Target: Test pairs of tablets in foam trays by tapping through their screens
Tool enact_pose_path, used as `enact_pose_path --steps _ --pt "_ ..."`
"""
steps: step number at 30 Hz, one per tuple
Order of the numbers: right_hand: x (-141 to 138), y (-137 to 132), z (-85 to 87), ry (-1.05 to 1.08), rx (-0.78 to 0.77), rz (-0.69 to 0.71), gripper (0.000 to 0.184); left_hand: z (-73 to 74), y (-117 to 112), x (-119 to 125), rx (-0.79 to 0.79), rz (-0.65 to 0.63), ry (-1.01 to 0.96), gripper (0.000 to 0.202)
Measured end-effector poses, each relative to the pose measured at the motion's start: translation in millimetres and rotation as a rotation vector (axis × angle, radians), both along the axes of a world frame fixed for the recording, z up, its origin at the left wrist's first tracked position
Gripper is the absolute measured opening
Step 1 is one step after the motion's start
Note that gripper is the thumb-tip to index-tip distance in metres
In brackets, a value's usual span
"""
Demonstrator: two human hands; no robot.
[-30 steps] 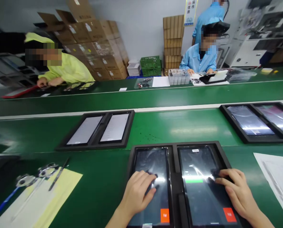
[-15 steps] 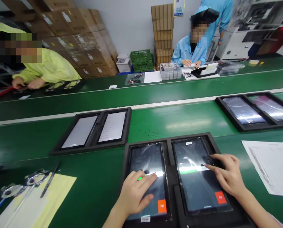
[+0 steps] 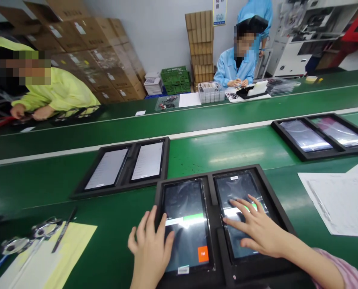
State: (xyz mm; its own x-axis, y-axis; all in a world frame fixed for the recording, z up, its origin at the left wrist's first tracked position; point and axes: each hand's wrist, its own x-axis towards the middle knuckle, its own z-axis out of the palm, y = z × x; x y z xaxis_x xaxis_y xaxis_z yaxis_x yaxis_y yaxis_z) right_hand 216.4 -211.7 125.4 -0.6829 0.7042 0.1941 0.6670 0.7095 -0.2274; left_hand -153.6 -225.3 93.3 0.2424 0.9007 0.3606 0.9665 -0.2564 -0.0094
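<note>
Two tablets lie side by side in a black foam tray (image 3: 216,237) right in front of me. The left tablet (image 3: 186,237) has a dark screen with a green and white bar and an orange-red "Fail" square. My left hand (image 3: 150,241) is at its left edge, fingers spread, fingertips over the tray rim and screen edge. On the right tablet (image 3: 234,184) a similar bar shows, partly covered by my right hand (image 3: 255,228). That hand's fingers are spread, with fingertips at the left part of the screen. Neither hand grips anything.
Further trays with tablets lie on the green conveyor: one tray (image 3: 127,160) at left, another (image 3: 323,136) at right. Papers (image 3: 338,200) lie right; a yellow sheet (image 3: 79,245) with a black pen (image 3: 63,230) lies left. Two co-workers sit across the line; another person stands behind.
My left hand has moved left, off the middle of its screen to the edge. My right hand has slid left across its tablet, covering where the red square showed. The camera view has shifted slightly.
</note>
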Motion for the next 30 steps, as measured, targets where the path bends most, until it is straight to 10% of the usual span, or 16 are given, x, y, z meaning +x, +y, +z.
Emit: enact_pose_path --steps 4,9,13,30 --pt "28.6 15.4 -8.5 0.025 0.035 -0.137 0.042 20.3 22.6 25.3 -0.096 -0.334 0.045 0.041" --pt "64.3 53.9 -48.8 0.117 0.183 -0.755 0.041 33.1 103.5 62.1 -0.334 -0.477 0.028 0.050" --pt "72.9 65.6 -73.2 0.146 0.239 -0.697 0.045 32.0 143.4 76.7 -0.469 -0.536 0.002 0.041" --pt "71.6 50.1 -54.6 0.352 0.004 -0.824 0.044 42.0 123.3 58.3 -0.493 -0.444 -0.084 0.051"
